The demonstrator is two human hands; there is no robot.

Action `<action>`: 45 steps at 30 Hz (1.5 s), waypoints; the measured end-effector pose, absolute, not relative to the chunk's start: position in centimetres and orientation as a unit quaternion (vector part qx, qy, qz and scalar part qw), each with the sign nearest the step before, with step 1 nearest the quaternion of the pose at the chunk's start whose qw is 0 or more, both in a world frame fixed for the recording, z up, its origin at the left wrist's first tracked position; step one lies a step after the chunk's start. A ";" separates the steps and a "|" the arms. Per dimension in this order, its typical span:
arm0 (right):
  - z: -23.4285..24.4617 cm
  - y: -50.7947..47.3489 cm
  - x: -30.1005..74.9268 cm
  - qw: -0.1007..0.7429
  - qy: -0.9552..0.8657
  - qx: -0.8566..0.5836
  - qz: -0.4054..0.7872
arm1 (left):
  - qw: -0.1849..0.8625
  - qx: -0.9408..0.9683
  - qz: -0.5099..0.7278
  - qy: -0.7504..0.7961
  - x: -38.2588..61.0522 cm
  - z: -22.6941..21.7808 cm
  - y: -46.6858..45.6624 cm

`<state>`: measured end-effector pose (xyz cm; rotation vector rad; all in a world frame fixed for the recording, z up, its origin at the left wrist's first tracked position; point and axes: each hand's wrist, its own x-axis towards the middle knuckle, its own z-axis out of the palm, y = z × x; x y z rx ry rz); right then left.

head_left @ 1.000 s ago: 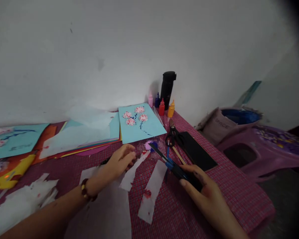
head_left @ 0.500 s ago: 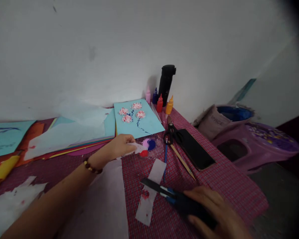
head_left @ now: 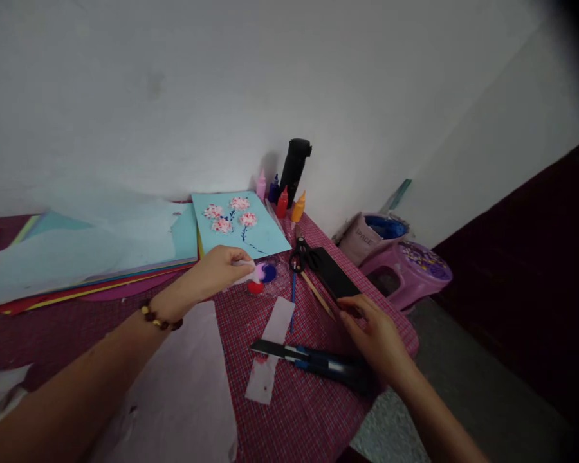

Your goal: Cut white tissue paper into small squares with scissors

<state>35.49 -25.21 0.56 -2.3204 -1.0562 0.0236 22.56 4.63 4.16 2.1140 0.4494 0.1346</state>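
My left hand (head_left: pixel 224 265) pinches a small piece of white tissue paper (head_left: pixel 244 273) beside blobs of pink, dark blue and red paint (head_left: pixel 255 287) on a clear sheet. My right hand (head_left: pixel 374 331) is at the near end of a black phone (head_left: pixel 336 273), curved fingers and thumb slightly apart, fingertips at the phone's edge. Below it lies a utility knife (head_left: pixel 313 361) with its blade out, across a red-stained white paper strip (head_left: pixel 278 320). A larger white sheet (head_left: pixel 183 379) lies under my left forearm.
Behind is a light-blue card (head_left: pixel 265 235) with pink-white flowers. Paint bottles (head_left: pixel 282 204) and a black flask (head_left: pixel 294 167) stand by the wall. Scissors (head_left: pixel 303 255), a blue brush (head_left: pixel 293 299) and a wooden stick (head_left: pixel 318 296) lie near the phone. A pink stool (head_left: pixel 405 276) stands beyond the table edge.
My right hand has left the utility knife, which now lies on the table, and moved to the phone's end. My left hand keeps its tissue piece by the paint. The view has turned right.
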 end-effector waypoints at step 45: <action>3.0 -24.7 31.6 0.663 -0.149 -0.598 0.425 | 0.441 0.876 0.039 0.192 23.0 3.4 4.2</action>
